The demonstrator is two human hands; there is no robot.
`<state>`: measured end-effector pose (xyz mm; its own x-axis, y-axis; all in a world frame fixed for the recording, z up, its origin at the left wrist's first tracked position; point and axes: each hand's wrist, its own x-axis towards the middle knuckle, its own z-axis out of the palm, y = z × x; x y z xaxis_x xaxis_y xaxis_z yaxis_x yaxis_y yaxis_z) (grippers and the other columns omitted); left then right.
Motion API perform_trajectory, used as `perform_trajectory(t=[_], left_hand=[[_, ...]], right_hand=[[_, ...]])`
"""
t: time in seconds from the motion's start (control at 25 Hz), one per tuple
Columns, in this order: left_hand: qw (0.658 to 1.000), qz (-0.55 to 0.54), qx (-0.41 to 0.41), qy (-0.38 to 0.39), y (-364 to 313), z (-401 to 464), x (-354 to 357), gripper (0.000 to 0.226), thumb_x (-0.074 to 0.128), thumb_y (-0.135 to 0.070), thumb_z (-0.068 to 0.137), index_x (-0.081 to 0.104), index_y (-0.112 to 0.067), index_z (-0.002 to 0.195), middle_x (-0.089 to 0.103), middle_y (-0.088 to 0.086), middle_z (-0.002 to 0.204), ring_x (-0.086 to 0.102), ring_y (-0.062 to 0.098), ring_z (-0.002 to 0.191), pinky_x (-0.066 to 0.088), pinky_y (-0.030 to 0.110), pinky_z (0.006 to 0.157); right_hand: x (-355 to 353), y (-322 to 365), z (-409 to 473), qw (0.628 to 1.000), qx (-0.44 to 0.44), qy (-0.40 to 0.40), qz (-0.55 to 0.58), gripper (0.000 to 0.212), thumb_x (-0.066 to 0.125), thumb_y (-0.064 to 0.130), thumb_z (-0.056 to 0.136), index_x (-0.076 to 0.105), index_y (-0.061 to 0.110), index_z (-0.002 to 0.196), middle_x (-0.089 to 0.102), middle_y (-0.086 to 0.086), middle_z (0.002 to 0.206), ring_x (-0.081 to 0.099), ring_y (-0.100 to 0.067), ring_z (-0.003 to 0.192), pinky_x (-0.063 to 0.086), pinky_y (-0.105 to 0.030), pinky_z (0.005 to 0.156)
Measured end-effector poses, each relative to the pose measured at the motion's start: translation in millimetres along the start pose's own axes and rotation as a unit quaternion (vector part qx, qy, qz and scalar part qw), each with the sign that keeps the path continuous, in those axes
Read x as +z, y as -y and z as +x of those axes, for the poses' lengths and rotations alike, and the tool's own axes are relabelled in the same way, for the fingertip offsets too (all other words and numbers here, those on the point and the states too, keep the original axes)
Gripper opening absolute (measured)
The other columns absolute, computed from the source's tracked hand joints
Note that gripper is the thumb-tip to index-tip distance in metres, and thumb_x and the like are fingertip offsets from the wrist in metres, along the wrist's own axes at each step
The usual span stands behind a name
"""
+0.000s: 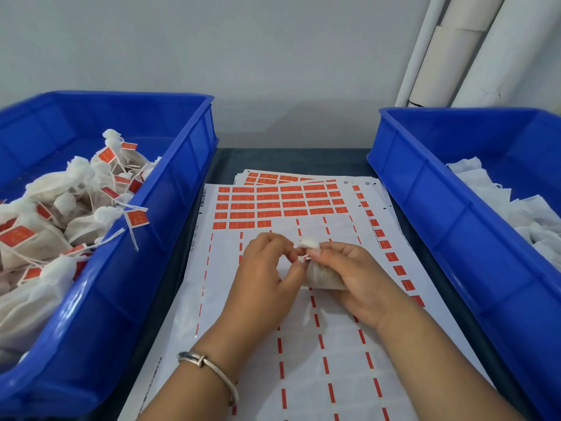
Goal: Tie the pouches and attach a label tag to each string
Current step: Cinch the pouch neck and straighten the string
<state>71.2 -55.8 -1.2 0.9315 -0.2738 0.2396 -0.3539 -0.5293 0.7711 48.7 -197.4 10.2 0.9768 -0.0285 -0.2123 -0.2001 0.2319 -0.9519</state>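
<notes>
Pouch (323,276) is up off the table, over the middle of the label sheet (303,344), with its gathered white top poking out above the fingers. Right hand (358,278) is wrapped round the body of it, which makes sense: that keeps the neck bunched and steady so the other hand can do the fiddly bit. Left hand (267,268) has its fingertips pinched together right at the neck, on what looks like the string or a small orange tag (305,257). Too small to say which, honestly.

Holding it right above the sheet is handy, since the remaining orange labels (273,205) sit just beyond the hands, an easy reach for peeling. Most of the nearer rows are already stripped.

Bins either side look like a flow setup. Left bin (188,165) holds tied pouches with orange tags on their strings, so I'd guess that's the done pile. Right bin (425,189) has plain white ones with no tags, probably still waiting.
</notes>
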Motion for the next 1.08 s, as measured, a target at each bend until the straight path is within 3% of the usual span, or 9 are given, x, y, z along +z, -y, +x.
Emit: perform_trajectory(t=[0.08,0.24,0.4,0.48,0.68,0.76,0.88,1.0,1.08], left_hand=[[1.000,0.001,-0.018,-0.006,0.4,1.5,-1.4,0.018,0.055,-0.032,0.090,0.046,-0.042,0.079,0.042,-0.035,0.092,0.042,-0.016,0.092,0.036,0.007,0.072],[0.998,0.017,-0.057,-0.022,1.9,5.4,-1.8,0.019,0.054,-0.033,0.091,0.044,-0.043,0.079,0.042,-0.035,0.084,0.040,-0.023,0.087,0.035,0.006,0.059],[0.995,0.036,-0.089,-0.042,2.6,8.7,-4.7,0.021,0.055,-0.033,0.091,0.043,-0.043,0.077,0.044,-0.030,0.081,0.045,-0.012,0.078,0.031,0.006,0.058],[0.994,0.042,-0.086,-0.050,1.9,9.2,-7.6,0.022,0.054,-0.033,0.092,0.042,-0.043,0.077,0.044,-0.029,0.081,0.046,-0.009,0.077,0.030,0.006,0.059],[0.991,0.050,-0.091,-0.085,1.4,11.1,-10.1,0.011,0.054,-0.029,0.092,0.047,-0.037,0.089,0.043,-0.027,0.080,0.047,-0.003,0.075,0.029,0.006,0.060],[0.986,0.038,-0.114,-0.117,3.5,12.4,-12.1,0.010,0.053,-0.029,0.093,0.047,-0.037,0.091,0.043,-0.027,0.080,0.047,-0.003,0.074,0.028,0.007,0.059],[0.975,0.010,-0.146,-0.169,8.8,15.8,-18.2,0.011,0.054,-0.027,0.093,0.049,-0.036,0.090,0.046,-0.026,0.079,0.047,-0.004,0.074,0.029,0.008,0.059],[0.974,-0.001,-0.156,-0.161,10.0,17.5,-20.5,0.009,0.054,-0.026,0.093,0.051,-0.034,0.092,0.047,-0.022,0.082,0.048,-0.002,0.075,0.031,0.007,0.061],[0.979,-0.008,-0.144,-0.144,5.4,15.6,-21.6,0.007,0.054,-0.026,0.093,0.053,-0.033,0.093,0.048,-0.023,0.083,0.049,-0.003,0.077,0.031,0.007,0.061]], right_hand=[[0.0,-0.3,0.9,1.000,-0.005,-0.012,-0.002,0.021,0.064,0.019,0.086,0.078,0.032,0.080,0.072,0.011,0.100,0.069,-0.007,0.088,0.056,-0.021,0.069],[-0.3,-5.0,3.8,0.999,-0.006,-0.028,-0.032,0.017,0.067,0.018,0.084,0.077,0.030,0.077,0.071,0.014,0.095,0.067,-0.019,0.090,0.055,-0.023,0.072],[-1.8,-8.6,6.1,0.995,-0.009,-0.072,-0.075,0.006,0.070,0.016,0.083,0.073,0.022,0.083,0.069,0.014,0.087,0.061,-0.019,0.091,0.050,-0.014,0.060],[-2.3,-9.3,7.1,0.993,-0.013,-0.075,-0.087,0.014,0.070,0.013,0.082,0.069,0.024,0.090,0.069,0.014,0.092,0.061,-0.018,0.093,0.049,-0.012,0.058],[-4.1,-11.5,8.0,0.992,-0.026,-0.057,-0.110,0.038,0.067,0.004,0.080,0.057,0.035,0.101,0.067,0.018,0.097,0.069,-0.013,0.082,0.055,-0.026,0.069],[-7.2,-11.1,6.3,0.993,-0.034,-0.039,-0.110,0.038,0.064,0.004,0.081,0.058,0.037,0.098,0.065,0.020,0.090,0.069,-0.007,0.079,0.056,-0.029,0.071],[-10.6,-7.8,2.6,0.994,-0.033,0.017,-0.102,0.042,0.060,-0.001,0.080,0.061,0.036,0.099,0.066,0.017,0.092,0.069,-0.015,0.079,0.055,-0.027,0.069],[-9.6,-4.1,-2.7,0.979,-0.021,0.114,-0.168,0.046,0.058,0.000,0.081,0.060,0.036,0.109,0.069,0.017,0.102,0.069,-0.017,0.088,0.055,-0.024,0.073],[-9.2,-1.8,-6.3,0.967,-0.011,0.165,-0.195,0.038,0.060,0.014,0.085,0.059,0.037,0.114,0.069,0.016,0.107,0.068,-0.017,0.093,0.055,-0.024,0.077]])
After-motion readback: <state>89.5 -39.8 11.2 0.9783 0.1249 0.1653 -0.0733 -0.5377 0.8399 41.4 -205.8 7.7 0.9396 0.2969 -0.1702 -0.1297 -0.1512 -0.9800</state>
